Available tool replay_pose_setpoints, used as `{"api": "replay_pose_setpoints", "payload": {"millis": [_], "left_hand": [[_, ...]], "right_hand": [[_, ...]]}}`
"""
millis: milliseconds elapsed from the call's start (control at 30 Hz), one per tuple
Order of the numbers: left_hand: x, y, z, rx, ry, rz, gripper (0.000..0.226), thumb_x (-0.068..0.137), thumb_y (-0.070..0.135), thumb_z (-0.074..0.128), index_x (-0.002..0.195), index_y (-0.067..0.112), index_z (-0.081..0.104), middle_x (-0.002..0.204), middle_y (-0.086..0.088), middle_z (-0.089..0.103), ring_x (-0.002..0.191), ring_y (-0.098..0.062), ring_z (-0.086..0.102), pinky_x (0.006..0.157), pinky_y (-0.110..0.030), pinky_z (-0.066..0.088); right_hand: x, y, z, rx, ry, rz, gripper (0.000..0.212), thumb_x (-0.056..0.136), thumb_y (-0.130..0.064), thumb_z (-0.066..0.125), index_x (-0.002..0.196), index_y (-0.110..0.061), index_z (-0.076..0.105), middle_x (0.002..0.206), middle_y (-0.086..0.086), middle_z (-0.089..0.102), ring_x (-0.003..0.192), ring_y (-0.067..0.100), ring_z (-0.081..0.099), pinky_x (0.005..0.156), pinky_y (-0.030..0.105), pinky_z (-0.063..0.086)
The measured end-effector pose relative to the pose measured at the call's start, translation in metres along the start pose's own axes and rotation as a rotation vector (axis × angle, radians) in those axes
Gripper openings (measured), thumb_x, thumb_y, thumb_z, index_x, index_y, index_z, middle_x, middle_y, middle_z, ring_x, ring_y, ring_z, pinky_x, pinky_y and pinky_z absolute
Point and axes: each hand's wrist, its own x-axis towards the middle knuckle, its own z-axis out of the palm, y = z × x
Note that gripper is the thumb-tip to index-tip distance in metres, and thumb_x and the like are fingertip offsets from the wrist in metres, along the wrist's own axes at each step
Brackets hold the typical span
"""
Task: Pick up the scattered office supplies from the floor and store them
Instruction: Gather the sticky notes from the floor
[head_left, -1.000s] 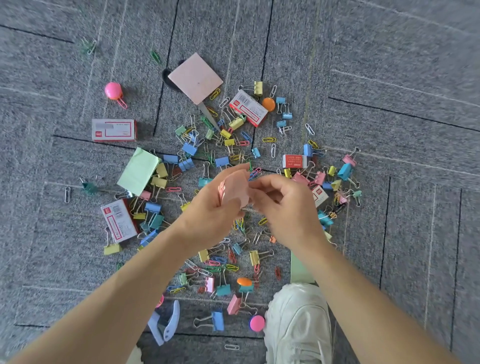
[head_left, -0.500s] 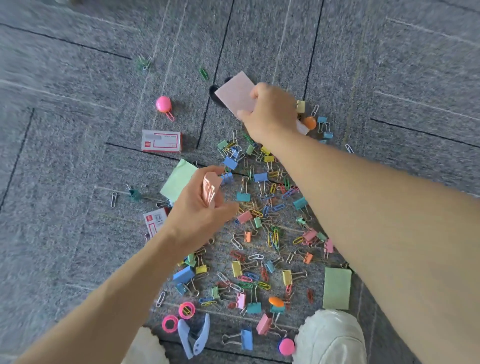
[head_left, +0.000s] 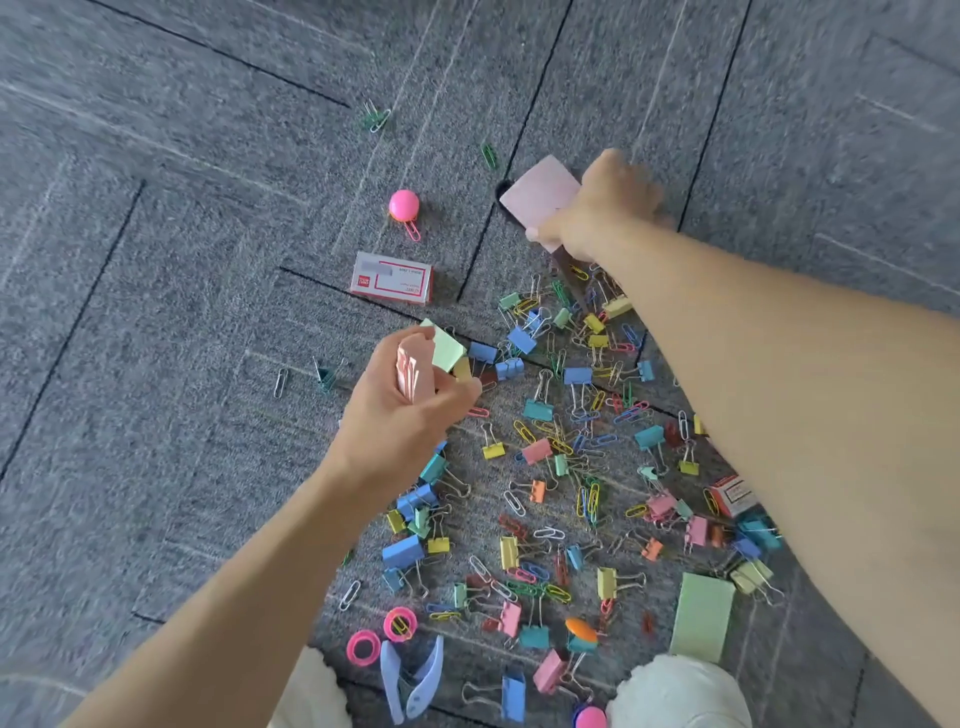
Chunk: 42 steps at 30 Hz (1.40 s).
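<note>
The left hand (head_left: 405, 415) grips a stack of pink notes (head_left: 414, 371); farther off, the right hand (head_left: 605, 208) pinches a pink pad (head_left: 537, 195) on the carpet (head_left: 208, 234).

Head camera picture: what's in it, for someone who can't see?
The right hand grips a pale pink paper pad; the left hand holds a small pink paper stack. Colourful binder clips and paper clips lie scattered on grey carpet.

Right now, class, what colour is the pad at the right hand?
Pale pink. The pad at the right hand shows best in the head view.
</note>
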Motion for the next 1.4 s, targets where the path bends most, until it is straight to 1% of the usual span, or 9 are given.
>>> {"api": "replay_pose_setpoints", "payload": {"millis": [167, 333, 500, 667, 767, 867, 967, 1100, 1400], "left_hand": [[-0.005, -0.005, -0.004, -0.011, 0.005, -0.029, 0.064, 0.069, 0.045, 0.078, 0.125, 0.033, 0.050, 0.085, 0.015, 0.065, 0.089, -0.015, 0.065, 0.092, -0.057, 0.052], [-0.005, -0.004, 0.001, -0.116, 0.022, -0.083, 0.067, 0.057, 0.058, 0.080, 0.114, 0.041, 0.049, 0.089, 0.006, 0.066, 0.090, -0.019, 0.067, 0.085, -0.055, 0.056], [-0.010, 0.000, 0.009, -0.307, 0.014, -0.102, 0.081, 0.065, 0.044, 0.088, 0.131, 0.023, 0.047, 0.101, -0.005, 0.066, 0.089, -0.014, 0.066, 0.073, -0.035, 0.054], [-0.010, 0.003, 0.015, -0.524, -0.040, -0.117, 0.122, 0.041, 0.060, 0.094, 0.140, 0.012, 0.041, 0.110, -0.016, 0.058, 0.096, -0.025, 0.058, 0.082, -0.044, 0.051], [-0.009, 0.003, 0.014, -0.586, -0.046, -0.140, 0.093, 0.051, 0.044, 0.094, 0.130, 0.028, 0.048, 0.109, -0.015, 0.060, 0.093, -0.025, 0.057, 0.080, -0.043, 0.047], [-0.009, 0.001, 0.007, -0.613, -0.053, -0.142, 0.061, 0.069, 0.012, 0.059, 0.128, 0.026, 0.050, 0.096, -0.009, 0.063, 0.080, -0.023, 0.061, 0.065, -0.034, 0.051], [-0.010, -0.003, -0.006, -0.578, 0.020, -0.138, 0.063, 0.062, 0.007, 0.042, 0.121, 0.025, 0.053, 0.097, -0.010, 0.060, 0.079, -0.022, 0.065, 0.060, -0.031, 0.056], [-0.013, -0.007, -0.026, -0.620, 0.093, -0.157, 0.072, 0.059, 0.004, 0.036, 0.128, 0.019, 0.051, 0.115, -0.023, 0.059, 0.106, -0.037, 0.059, 0.089, -0.055, 0.056], [-0.011, -0.014, -0.046, -0.601, 0.183, -0.176, 0.065, 0.066, 0.007, 0.039, 0.126, 0.023, 0.056, 0.111, -0.018, 0.069, 0.102, -0.034, 0.068, 0.077, -0.047, 0.060]], "right_hand": [[-0.013, 0.012, 0.002, 0.192, 0.049, -0.138, 0.066, 0.073, -0.045, 0.082, 0.125, -0.012, 0.056, 0.126, 0.008, 0.061, 0.116, 0.029, 0.057, 0.088, 0.037, 0.048], [-0.094, 0.037, 0.008, 0.565, -0.032, -0.341, 0.020, 0.092, -0.028, 0.065, 0.088, -0.008, 0.063, 0.074, -0.003, 0.059, 0.059, 0.004, 0.048, 0.042, 0.012, 0.029], [-0.167, 0.058, 0.028, 0.627, -0.166, -0.507, 0.018, 0.098, -0.018, 0.058, 0.087, -0.012, 0.070, 0.061, -0.014, 0.054, 0.052, 0.002, 0.046, 0.047, 0.017, 0.029], [-0.201, 0.064, 0.041, 0.650, -0.268, -0.630, 0.018, 0.096, -0.013, 0.060, 0.110, -0.014, 0.072, 0.094, -0.003, 0.064, 0.075, 0.001, 0.056, 0.068, 0.009, 0.040], [-0.205, 0.068, 0.043, 0.633, -0.390, -0.670, 0.033, 0.091, -0.011, 0.062, 0.123, -0.018, 0.068, 0.112, -0.002, 0.060, 0.096, 0.007, 0.059, 0.087, 0.015, 0.045], [-0.200, 0.074, 0.045, 0.395, -0.462, -0.694, 0.044, 0.091, -0.025, 0.062, 0.134, -0.035, 0.060, 0.125, -0.011, 0.047, 0.124, 0.016, 0.044, 0.112, 0.033, 0.033], [-0.188, 0.074, 0.046, 0.308, -0.403, -0.693, 0.034, 0.094, -0.025, 0.059, 0.126, -0.035, 0.065, 0.117, -0.009, 0.050, 0.117, 0.020, 0.044, 0.107, 0.042, 0.036], [-0.157, 0.053, 0.050, 0.222, -0.171, -0.544, 0.027, 0.096, -0.036, 0.058, 0.113, -0.018, 0.069, 0.110, 0.002, 0.055, 0.107, 0.025, 0.051, 0.096, 0.042, 0.044], [-0.130, -0.007, 0.073, -0.062, -0.100, -0.404, 0.039, 0.087, -0.047, 0.069, 0.114, -0.020, 0.065, 0.128, 0.007, 0.050, 0.125, 0.033, 0.040, 0.102, 0.049, 0.032]]}}
